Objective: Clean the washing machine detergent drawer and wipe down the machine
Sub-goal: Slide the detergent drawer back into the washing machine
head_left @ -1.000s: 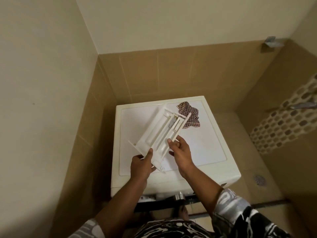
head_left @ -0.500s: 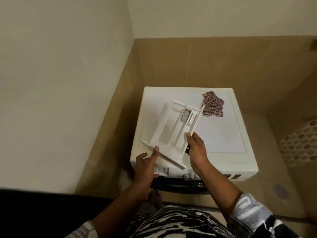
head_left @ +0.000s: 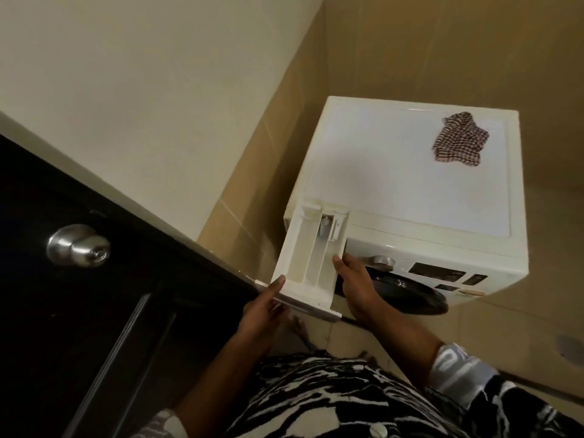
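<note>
The white detergent drawer sticks out from the top left corner of the white washing machine, its far end at the slot. My left hand grips the drawer's front panel at its left end, thumb on top. My right hand holds the drawer's right side wall, thumb on the rim. A crumpled checked cloth lies on the machine's top near the back right. The drawer has several compartments with a small grey insert at the far end.
A dark door with a round metal knob stands close on the left. Tan tiled walls enclose the machine's corner. The machine's dark round door and control panel face me. A floor drain lies at right.
The drawer was held tilted above the machine's top; it now sits level at the slot in the machine's front. The view has swung left and down, and the door has come into view.
</note>
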